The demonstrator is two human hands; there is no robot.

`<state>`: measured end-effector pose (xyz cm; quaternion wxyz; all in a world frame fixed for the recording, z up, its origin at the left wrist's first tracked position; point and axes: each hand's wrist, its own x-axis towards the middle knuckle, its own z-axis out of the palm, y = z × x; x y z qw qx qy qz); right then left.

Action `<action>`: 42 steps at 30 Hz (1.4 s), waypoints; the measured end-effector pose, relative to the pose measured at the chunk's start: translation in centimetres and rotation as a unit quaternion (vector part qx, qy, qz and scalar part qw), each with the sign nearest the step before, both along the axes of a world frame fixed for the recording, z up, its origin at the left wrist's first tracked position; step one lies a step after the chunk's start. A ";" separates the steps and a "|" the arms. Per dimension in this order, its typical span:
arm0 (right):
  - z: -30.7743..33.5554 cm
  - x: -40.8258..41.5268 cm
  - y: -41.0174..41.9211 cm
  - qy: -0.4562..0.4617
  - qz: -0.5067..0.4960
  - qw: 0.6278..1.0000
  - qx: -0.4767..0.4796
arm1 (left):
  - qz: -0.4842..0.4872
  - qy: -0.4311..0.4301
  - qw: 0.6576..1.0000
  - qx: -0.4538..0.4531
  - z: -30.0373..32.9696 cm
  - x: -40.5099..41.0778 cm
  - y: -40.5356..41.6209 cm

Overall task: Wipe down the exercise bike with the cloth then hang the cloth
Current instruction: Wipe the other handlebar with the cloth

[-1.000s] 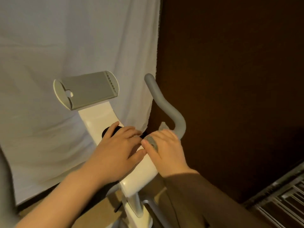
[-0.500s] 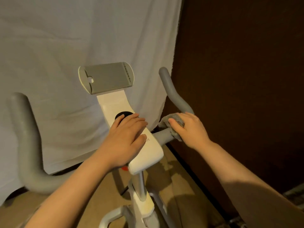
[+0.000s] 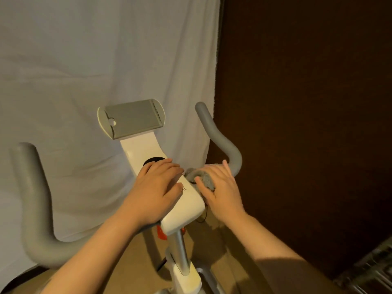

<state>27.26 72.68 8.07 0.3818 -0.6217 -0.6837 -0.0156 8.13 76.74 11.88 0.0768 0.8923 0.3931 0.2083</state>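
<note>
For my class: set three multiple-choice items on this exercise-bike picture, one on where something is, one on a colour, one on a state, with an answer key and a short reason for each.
1. Where is the cloth?
A. draped over the tablet holder
B. under the right hand, at the base of the right handlebar
C. on the floor

2. What colour are the handlebars?
A. grey
B. red
C. black

3. How does the left hand lie?
A. clenched round the left handlebar
B. hanging beside the bike
C. flat on the white console, fingers straight

Answers:
1 B: the right hand grips the grey cloth where the right handlebar meets the console.
2 A: both the right and the left handlebar are grey.
3 C: the left hand rests palm down on the white console.
</note>
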 end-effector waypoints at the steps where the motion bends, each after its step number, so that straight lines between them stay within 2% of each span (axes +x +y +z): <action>1: 0.5 1.5 0.4 -0.023 0.011 0.999 -0.020 | -0.006 0.002 1.000 0.002 0.0 0.0 0.0; 5: 1.5 3.2 0.1 0.088 -0.067 0.994 -0.002 | -0.030 -0.010 0.999 -0.016 0.4 0.3 0.1; 8: 0.2 1.5 -0.9 0.036 -0.007 0.999 -0.002 | -0.022 0.004 0.999 -0.040 2.1 1.9 1.1; 9: 0.0 1.9 -0.8 0.055 -0.010 0.998 -0.013 | -0.027 0.022 0.998 -0.048 2.7 2.8 1.7; 10: 0.1 2.7 -0.7 0.113 -0.038 0.993 -0.008 | -0.033 0.025 0.996 -0.073 2.9 3.8 2.3; 11: 0.5 3.1 -0.7 0.198 -0.089 0.976 0.023 | -0.044 0.012 0.993 -0.111 3.1 4.8 2.9; 12: 0.8 3.3 -0.7 0.295 -0.148 0.941 0.069 | -0.055 -0.008 0.987 -0.150 3.0 5.9 3.4; 14: 0.7 2.2 -0.9 0.463 -0.226 0.850 0.113 | -0.066 -0.026 0.980 -0.187 2.6 7.9 4.0; 16: 0.2 -0.2 -0.8 0.590 -0.207 0.775 0.092 | -0.076 0.009 0.982 -0.171 1.7 9.3 4.2; 17: -0.1 -1.4 -0.7 0.629 -0.187 0.751 0.074 | -0.082 0.032 0.985 -0.152 1.3 9.6 4.1; 19: 0.2 -2.3 0.2 0.653 -0.177 0.735 0.043 | -0.091 0.053 0.987 -0.124 1.0 9.9 4.3; 22: 0.9 0.6 3.3 0.635 -0.225 0.739 0.002 | -0.110 0.032 0.986 -0.125 0.7 9.8 4.7; 25: 0.9 2.0 4.8 0.655 -0.251 0.713 -0.004 | -0.128 0.005 0.983 -0.132 0.4 9.7 4.9; 28: 0.4 -1.0 3.8 0.637 -0.265 0.724 -0.009 | -0.136 0.003 0.983 -0.122 0.2 9.7 5.2; 30: 0.1 -1.3 3.9 0.661 -0.264 0.702 -0.014 | -0.134 0.006 0.984 -0.121 0.1 10.0 5.3; 34: -0.4 1.4 6.0 0.738 -0.257 0.623 -0.011 | -0.127 0.015 0.985 -0.112 0.2 10.0 5.4; 38: -0.9 -1.2 4.2 0.747 -0.242 0.619 -0.040 | -0.116 0.016 0.988 -0.097 0.1 9.8 5.1; 42: -0.4 3.2 6.0 0.800 -0.198 0.564 -0.053 | -0.107 0.024 0.989 -0.097 0.2 10.0 5.1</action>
